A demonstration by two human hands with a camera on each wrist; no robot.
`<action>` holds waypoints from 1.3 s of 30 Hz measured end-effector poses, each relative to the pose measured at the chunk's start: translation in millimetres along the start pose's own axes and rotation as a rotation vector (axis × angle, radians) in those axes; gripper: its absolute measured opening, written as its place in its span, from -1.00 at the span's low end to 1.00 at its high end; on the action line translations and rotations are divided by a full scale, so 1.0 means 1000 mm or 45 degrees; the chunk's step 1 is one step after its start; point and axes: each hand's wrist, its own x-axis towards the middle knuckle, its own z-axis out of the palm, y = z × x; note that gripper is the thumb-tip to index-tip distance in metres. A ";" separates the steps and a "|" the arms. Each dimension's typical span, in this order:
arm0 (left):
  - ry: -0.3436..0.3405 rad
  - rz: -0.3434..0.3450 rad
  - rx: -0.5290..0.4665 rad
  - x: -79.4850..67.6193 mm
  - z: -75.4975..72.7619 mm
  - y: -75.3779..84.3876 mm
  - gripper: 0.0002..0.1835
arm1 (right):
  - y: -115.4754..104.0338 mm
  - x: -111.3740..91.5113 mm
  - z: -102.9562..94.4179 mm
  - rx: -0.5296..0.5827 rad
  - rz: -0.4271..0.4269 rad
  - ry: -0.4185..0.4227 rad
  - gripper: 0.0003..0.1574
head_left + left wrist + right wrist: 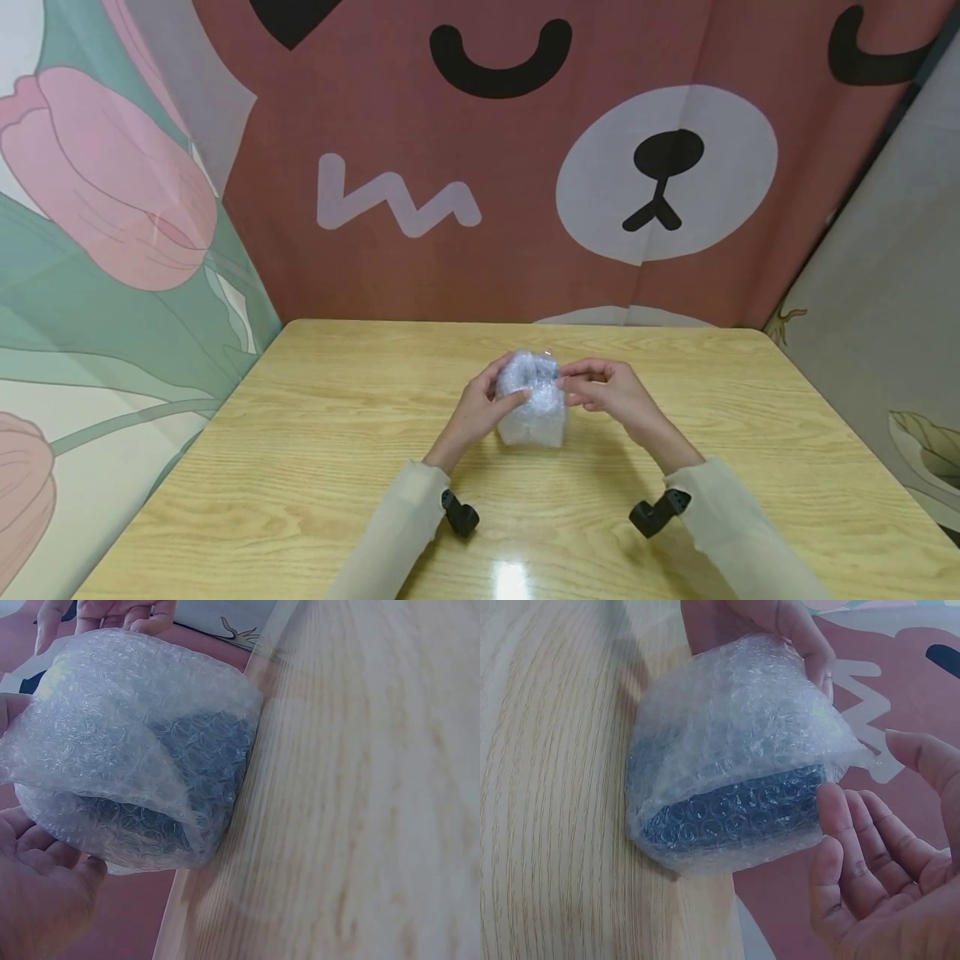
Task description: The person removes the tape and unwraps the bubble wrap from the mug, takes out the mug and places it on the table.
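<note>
A bundle of clear bubble wrap (534,412) stands on the wooden table, with a dark object showing through its layers; what that object is I cannot tell. My left hand (482,406) grips its left side, thumb on the near face and fingers round behind. On the other side my right hand (611,392) is at the wrap's upper edge. In the right wrist view, the fingertips (831,799) of that hand touch or nearly touch the wrap, its thumb apart from them. A loose fold of wrap (840,750) sticks out toward that thumb.
The light wood table (300,417) reaches back to a curtain (375,275) with a bear face. Floral cloth (112,333) hangs on the left and a pale cloth (885,250) on the right. A black camera mount (660,512) sits on each wrist.
</note>
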 end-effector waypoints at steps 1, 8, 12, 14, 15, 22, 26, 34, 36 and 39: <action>-0.003 0.002 -0.001 0.000 0.000 0.000 -0.29 | 0.000 0.000 0.000 0.000 0.005 -0.003 -0.48; -0.019 0.014 -0.002 -0.002 0.001 0.003 -0.30 | 0.004 -0.001 0.004 -0.048 0.011 0.007 -0.48; -0.019 0.023 -0.012 -0.002 0.002 0.003 -0.29 | 0.004 -0.001 0.008 -0.081 -0.009 0.036 -0.50; -0.022 0.028 -0.012 -0.002 0.002 0.004 -0.29 | 0.004 -0.001 0.010 -0.090 -0.014 0.056 -0.52; -0.025 0.025 -0.012 -0.002 0.002 0.004 -0.29 | 0.003 -0.001 0.011 -0.094 -0.016 0.061 -0.53; -0.037 0.032 0.004 -0.001 0.001 0.003 -0.29 | 0.001 -0.002 0.013 -0.121 -0.018 0.072 -0.58; -0.050 0.018 -0.026 -0.001 0.001 0.004 -0.28 | 0.001 -0.002 0.012 -0.128 -0.013 0.080 -0.59; -0.110 -0.019 -0.029 -0.004 -0.003 0.015 -0.25 | 0.000 -0.002 0.015 -0.122 -0.009 0.074 -0.64; -0.118 -0.023 -0.023 -0.004 -0.005 0.015 -0.24 | -0.001 -0.002 0.016 -0.117 -0.008 0.072 -0.65; -0.115 -0.028 -0.002 0.000 -0.006 0.006 -0.23 | -0.002 -0.002 0.016 -0.116 -0.014 0.066 -0.66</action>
